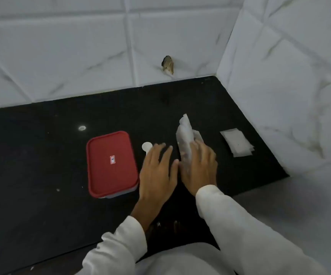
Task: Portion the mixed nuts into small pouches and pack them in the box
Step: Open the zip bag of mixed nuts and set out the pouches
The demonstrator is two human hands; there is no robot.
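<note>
Bag [185, 133] of nuts: clear crinkled plastic, dark contents dimly seen, top tapered to point. Stood tilted mid worktop [41, 155], right of box [112, 175]. Right hand [200, 169] lay over bag's near end, fingers curled on it, gripping. Left hand [157, 169] flat, fingers straight, held nothing, above handle of white scoop [146, 146], just left of bag. Box red-topped, closed; small red-white sticker [112, 159] at centre, print too small to read. Pouches [237, 142]: flat white stack, right, apart from bag.
</note>
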